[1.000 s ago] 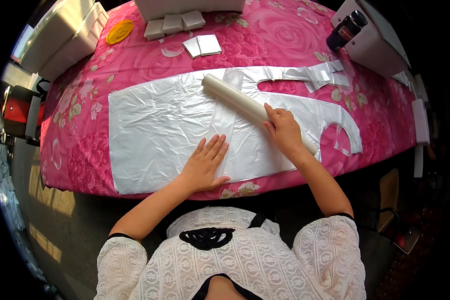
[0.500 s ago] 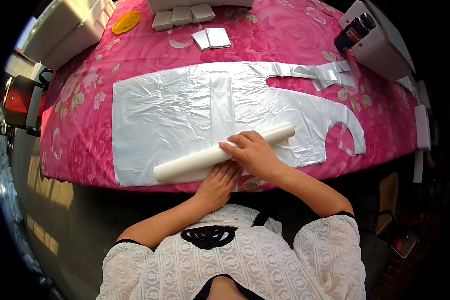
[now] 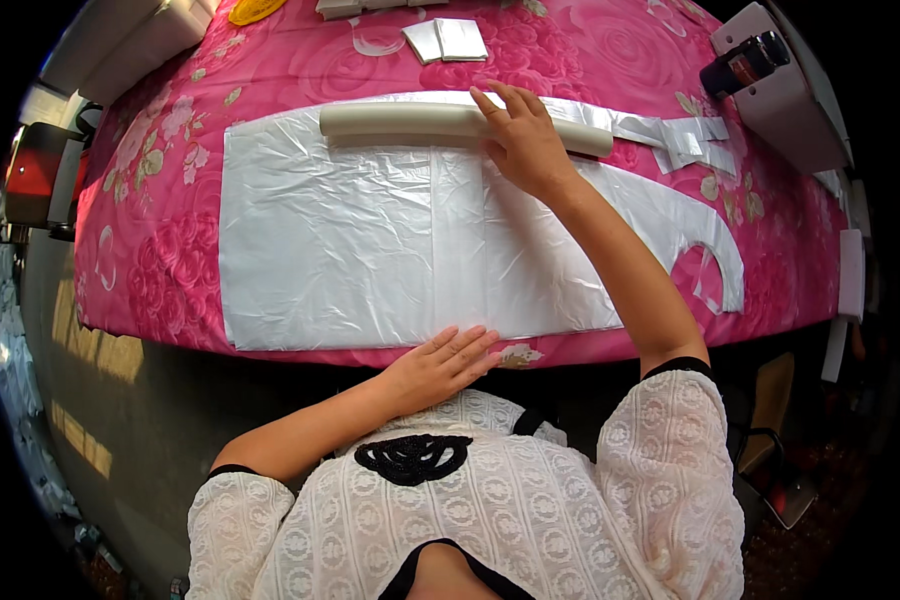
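Observation:
A thin whitish plastic apron lies spread and folded in layers on the table, its neck loop and straps toward the right. Across its far edge rests a long cream-coloured tube. On top of that tube, right of its middle, is my right hand, its fingers stretched over the surface rather than wrapped round it. My left hand lies flat at the apron's near edge, fingers extended and nothing in them.
A pink floral cloth covers the table. Small folded silvery packets lie beyond the apron. A dark bottle lies against a white box at the far right. White boxes and a yellow disc are at the far left.
With my right hand on it, the tube has moved from the apron's near side to its far edge and turned nearly level. My left hand stays near the front edge. The plastic looks smoother.

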Motion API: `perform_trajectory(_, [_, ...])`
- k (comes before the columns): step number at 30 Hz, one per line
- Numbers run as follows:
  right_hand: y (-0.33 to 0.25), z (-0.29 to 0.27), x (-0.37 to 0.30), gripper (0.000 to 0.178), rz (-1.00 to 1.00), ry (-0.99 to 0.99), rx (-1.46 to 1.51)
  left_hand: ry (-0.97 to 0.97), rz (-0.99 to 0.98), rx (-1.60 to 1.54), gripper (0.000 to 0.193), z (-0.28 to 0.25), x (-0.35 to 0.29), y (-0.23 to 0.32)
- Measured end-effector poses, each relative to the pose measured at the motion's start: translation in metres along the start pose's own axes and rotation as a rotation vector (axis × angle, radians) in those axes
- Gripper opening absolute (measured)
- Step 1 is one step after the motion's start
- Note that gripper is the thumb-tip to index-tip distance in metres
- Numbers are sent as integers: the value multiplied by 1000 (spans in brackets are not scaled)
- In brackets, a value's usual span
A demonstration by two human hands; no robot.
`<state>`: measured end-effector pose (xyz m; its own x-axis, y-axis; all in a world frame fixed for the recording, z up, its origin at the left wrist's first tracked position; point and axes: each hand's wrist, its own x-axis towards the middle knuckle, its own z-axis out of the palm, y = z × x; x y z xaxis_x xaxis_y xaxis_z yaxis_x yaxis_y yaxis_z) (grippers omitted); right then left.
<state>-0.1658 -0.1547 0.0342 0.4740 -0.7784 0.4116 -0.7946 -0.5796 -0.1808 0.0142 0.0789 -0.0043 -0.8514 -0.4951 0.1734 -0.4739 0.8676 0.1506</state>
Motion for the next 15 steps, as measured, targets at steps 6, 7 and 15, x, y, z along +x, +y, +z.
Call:
perform_trajectory(6, [-61,-37,-90,61,-306,-522,485,-27,3,-180,39,-25,-13,-15])
perform_trajectory(7, [-67,-38,-102,55,-397,-546,489,-14,11,-220,37,-25,-14,-18])
perform_trajectory(15, [-76,-36,-128,51,-255,-443,469,345,42,-547,35,-37,-5,-41])
